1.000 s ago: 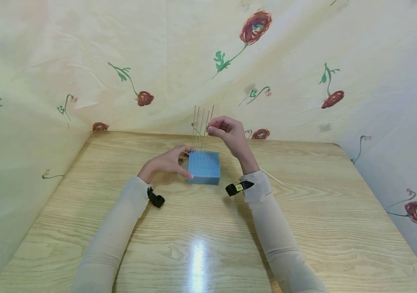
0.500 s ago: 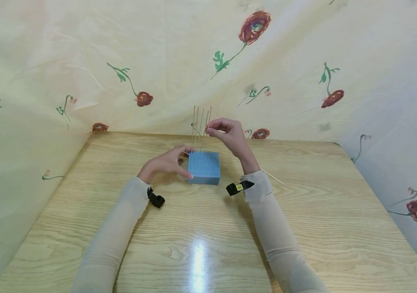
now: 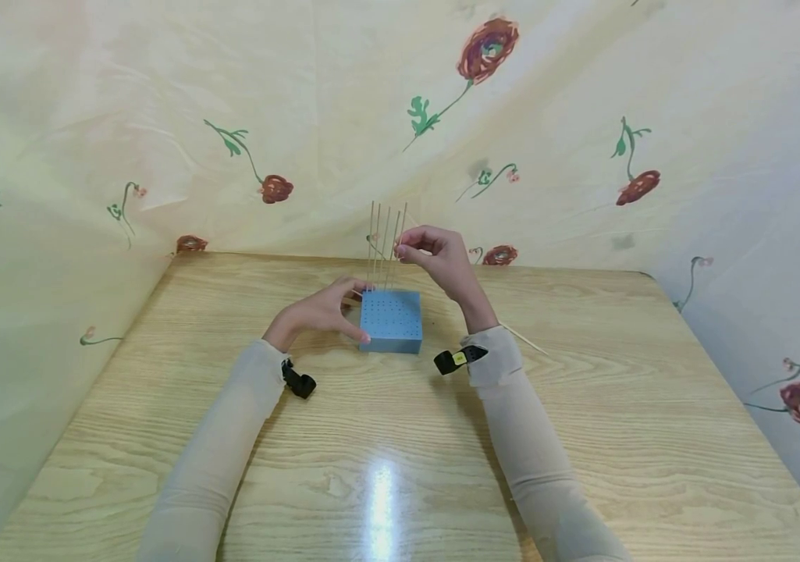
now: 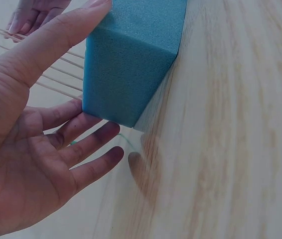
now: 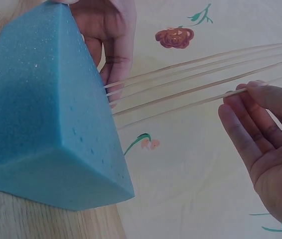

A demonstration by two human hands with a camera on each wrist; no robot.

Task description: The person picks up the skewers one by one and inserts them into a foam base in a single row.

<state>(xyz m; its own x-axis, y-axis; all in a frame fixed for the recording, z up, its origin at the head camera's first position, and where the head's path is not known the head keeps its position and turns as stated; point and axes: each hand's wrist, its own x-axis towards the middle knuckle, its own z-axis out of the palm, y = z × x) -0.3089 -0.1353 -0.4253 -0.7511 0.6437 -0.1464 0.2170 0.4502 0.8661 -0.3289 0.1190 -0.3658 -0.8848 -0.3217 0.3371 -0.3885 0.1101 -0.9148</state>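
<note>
A blue foam block (image 3: 391,320) dotted with small holes sits on the table. My left hand (image 3: 322,311) holds it from the left, thumb at the front edge and fingertips at the back. Several thin wooden sticks (image 5: 181,95) rise from the block's back row. Above the block, my right hand (image 3: 442,261) pinches one thin wooden stick (image 5: 234,92) between thumb and fingertips, beside the others. In the right wrist view that stick runs toward the block's holed face; whether its end sits in a hole is hard to tell.
One loose stick (image 3: 524,339) lies on the wooden table (image 3: 617,437) to the right, partly behind the right forearm. A flowered cloth (image 3: 343,117) hangs behind the table and along both sides.
The right hand and its pinched stick shifted slightly left and down between the first two frames, then stayed nearly still. The left hand and the block keep their places.
</note>
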